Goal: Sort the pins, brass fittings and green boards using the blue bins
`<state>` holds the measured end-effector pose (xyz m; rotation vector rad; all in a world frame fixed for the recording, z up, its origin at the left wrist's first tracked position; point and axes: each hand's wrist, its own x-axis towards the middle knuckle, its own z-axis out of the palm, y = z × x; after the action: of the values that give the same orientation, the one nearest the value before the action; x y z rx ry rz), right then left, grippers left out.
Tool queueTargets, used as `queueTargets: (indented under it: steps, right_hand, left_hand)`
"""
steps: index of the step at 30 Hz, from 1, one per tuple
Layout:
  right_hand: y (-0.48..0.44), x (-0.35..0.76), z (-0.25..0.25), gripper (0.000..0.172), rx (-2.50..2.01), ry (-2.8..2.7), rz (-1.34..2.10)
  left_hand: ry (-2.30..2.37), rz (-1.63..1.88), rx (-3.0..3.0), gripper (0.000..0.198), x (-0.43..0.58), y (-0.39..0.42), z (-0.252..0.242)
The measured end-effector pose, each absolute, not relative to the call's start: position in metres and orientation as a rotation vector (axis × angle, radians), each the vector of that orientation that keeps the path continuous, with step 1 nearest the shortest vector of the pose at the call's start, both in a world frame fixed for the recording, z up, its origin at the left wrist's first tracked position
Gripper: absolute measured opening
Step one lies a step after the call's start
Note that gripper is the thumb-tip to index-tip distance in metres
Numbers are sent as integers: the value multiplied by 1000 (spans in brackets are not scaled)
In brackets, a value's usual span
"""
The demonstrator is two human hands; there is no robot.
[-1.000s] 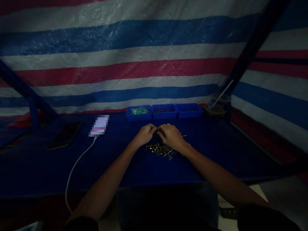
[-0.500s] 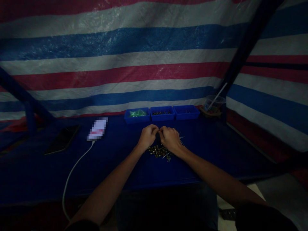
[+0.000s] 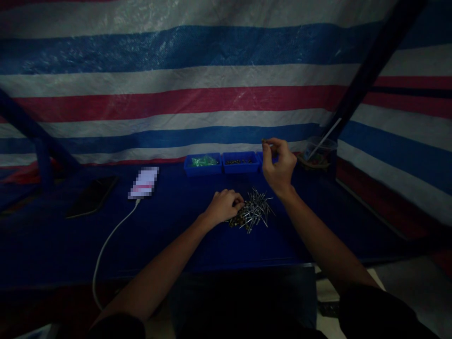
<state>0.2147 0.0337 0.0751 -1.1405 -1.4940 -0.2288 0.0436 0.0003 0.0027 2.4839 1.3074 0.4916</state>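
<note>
My right hand is raised in front of the right-hand blue bin, partly covering it. Thumb and forefinger pinch a small, dark brass-coloured piece, too small to name exactly. At the left edge of a heap on the table, my left hand rests with curled fingers among small brass-coloured pieces; whatever its fingertips hold is hidden. Thin silvery metal pins lie tangled on the right side of that heap, against the brass pieces.
A bin with green material and a bin of small metal parts stand at the back. To the left lie a dark phone and a lit phone with a white cable. A clear cup stands back right.
My hands, close together over the heap before, have parted. The right has risen up and right towards the bins with a small piece; the left has come down onto the brass pieces.
</note>
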Motion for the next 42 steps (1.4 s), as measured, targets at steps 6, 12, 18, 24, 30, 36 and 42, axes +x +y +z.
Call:
queueTargets:
  steps: [6,12,18,24,30,36,42]
  right_hand:
    - [62,209,49,34,-1481,-1987,-179]
    - [19,192,16,24,-1086,-2274,96]
    - [9,185,17,18,-1117,-2265,-60]
    - [10,194,26,19,-1032,-2113,-245]
    - [-3,206,74,14,-714,-1653,-506]
    - [39,212,100,29,-1097,-1708,-469]
    - [44,217,45,36,-1349,-1974,-276]
  left_hand:
    - [1373,677,2234,10,37,9,5]
    - [1157,1204,1601,20,26,22,8]
    - [1130,1299,1510,26,28,21,7]
    - [1289,1142,1915,35,28,16,8]
    - [1026,671,2501,14,34,6,10]
    - [1012,499,2594,8,31,12,-1]
    - [1263,671,2410,10,28,16,2]
